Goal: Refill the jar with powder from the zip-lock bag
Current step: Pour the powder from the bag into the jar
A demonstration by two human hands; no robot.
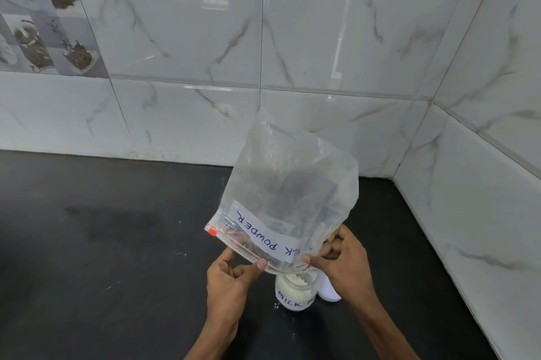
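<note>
Here, thumb and curled fingers of the left hand [231,274] pinch the zip edge of the zip-lock bag [288,189]; the right hand [342,260] clamps the same edge at its 3 o'clock end. The bag hangs upturned, mouth down over the open jar [295,293], which holds white powder [297,280]. A white lid [329,291] lies at the jar's 3 o'clock on the black counter [117,242].
</note>
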